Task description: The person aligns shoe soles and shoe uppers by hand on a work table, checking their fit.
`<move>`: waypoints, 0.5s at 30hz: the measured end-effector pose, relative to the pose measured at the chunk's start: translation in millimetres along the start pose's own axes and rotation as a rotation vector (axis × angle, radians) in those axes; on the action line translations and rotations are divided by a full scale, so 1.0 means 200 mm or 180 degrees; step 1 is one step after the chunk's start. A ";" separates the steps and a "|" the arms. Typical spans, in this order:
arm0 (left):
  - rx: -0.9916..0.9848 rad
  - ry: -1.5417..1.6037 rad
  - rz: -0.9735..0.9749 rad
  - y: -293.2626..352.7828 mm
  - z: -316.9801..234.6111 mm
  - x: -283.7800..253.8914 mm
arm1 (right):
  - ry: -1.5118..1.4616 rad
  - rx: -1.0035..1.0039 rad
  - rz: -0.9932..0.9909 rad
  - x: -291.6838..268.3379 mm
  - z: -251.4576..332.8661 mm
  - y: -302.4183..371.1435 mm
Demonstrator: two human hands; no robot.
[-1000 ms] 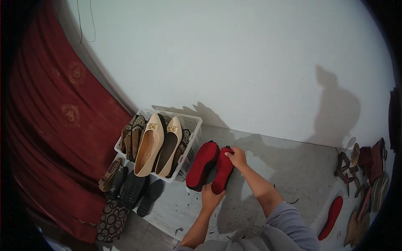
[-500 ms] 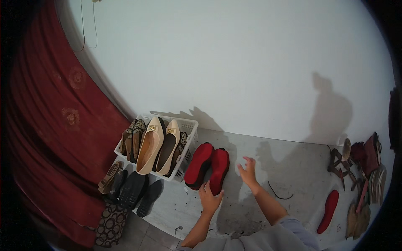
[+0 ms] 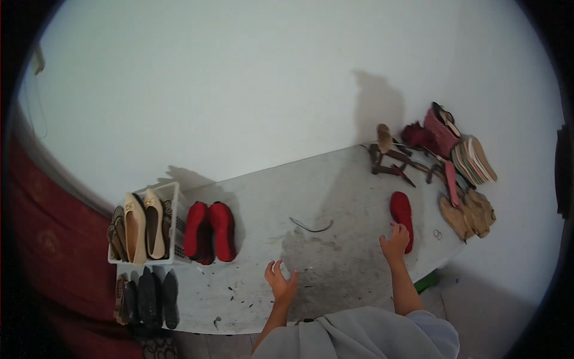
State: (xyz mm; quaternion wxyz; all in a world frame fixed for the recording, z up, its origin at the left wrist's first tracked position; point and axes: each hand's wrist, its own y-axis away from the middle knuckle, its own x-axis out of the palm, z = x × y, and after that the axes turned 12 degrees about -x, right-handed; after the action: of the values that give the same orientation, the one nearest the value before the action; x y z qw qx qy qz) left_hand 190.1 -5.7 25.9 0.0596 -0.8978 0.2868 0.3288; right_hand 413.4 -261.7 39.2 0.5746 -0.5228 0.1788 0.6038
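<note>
My right hand (image 3: 394, 244) is over the near end of a single red shoe sole (image 3: 400, 208) on the right side of the table. Its fingers are curved and apart; I cannot tell if they touch the sole. Above the near middle of the table, my left hand (image 3: 280, 282) hangs open with nothing in it. A pair of red wedge soles, one on the left (image 3: 196, 230) and one on the right (image 3: 222, 231), stands further left. They sit beside a white basket (image 3: 175, 206) that holds cream pointed flats (image 3: 135, 224) and patterned shoes.
Black soles (image 3: 149, 296) lie in front of the basket. A dark curved strip (image 3: 311, 227) rests mid-table, with scraps nearby. At the far right are tools (image 3: 382, 161), stacked insoles (image 3: 473, 160) and tan pieces (image 3: 469, 214). A white wall (image 3: 239, 78) rises behind; a red curtain (image 3: 54, 251) hangs left.
The view has swung to the right. My left hand has come away from the pair of red soles, and my right hand has moved right to the single red sole.
</note>
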 end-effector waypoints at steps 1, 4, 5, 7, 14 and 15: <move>-0.0023 -0.0016 0.0098 0.03 -0.04 0.04 | 0.0045 0.0066 -0.0014 -0.04 -0.06 0.01; 0.0044 -0.0089 0.0154 0.11 -0.10 0.13 | 0.0490 0.0831 0.0433 -0.15 -0.15 0.03; 0.0141 -0.0133 0.0087 0.12 -0.11 0.17 | 0.0512 0.0851 0.0421 -0.15 -0.21 0.03; 0.0109 -0.0080 0.0135 0.16 -0.14 0.23 | 0.0375 0.1262 0.0759 -0.16 -0.31 0.02; 0.0187 0.0119 -0.0174 0.26 -0.19 0.41 | -0.0321 0.1225 0.1146 -0.11 -0.52 0.00; 0.0150 0.0125 -0.0214 0.27 -0.19 0.42 | -0.0286 0.1159 0.1330 -0.15 -0.48 -0.03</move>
State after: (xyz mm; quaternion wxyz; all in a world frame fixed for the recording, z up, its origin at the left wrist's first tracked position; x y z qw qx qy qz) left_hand 233.5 -102.6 7.1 0.0861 -0.9116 0.2653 0.3021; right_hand 453.1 -353.9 29.7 0.5294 -0.3354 0.3626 0.6897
